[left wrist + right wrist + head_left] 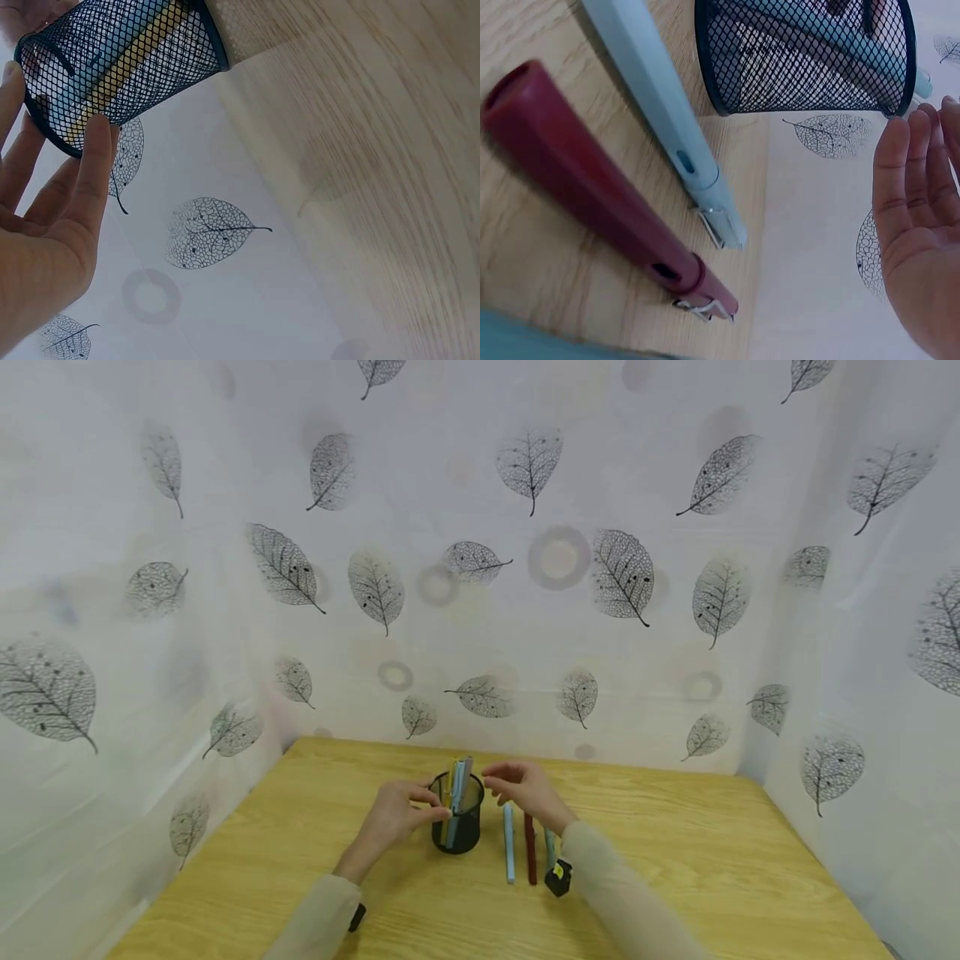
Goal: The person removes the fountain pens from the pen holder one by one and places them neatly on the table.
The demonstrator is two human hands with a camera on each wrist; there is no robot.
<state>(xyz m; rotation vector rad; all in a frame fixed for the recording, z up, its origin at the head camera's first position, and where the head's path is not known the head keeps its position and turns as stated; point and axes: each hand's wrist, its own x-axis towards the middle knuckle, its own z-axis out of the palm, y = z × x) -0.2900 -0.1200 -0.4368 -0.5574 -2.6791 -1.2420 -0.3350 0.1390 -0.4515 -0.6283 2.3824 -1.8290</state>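
Note:
A black mesh pen cup stands upright on the table. Inside it lean a yellow pen, a light blue pen and a greyish pen. My left hand holds the cup near its rim, thumb at the front and fingers on the left side. Just right of the rim is my right hand, fingers loosely bent and nothing held. Below it lie another light blue pen, a dark red pen and a green pen, the last partly hidden by the right wrist.
The wooden table reaches back to a pale curtain printed with leaves, which also hangs along both sides. A black device sits at the right wrist, over the green pen's near end.

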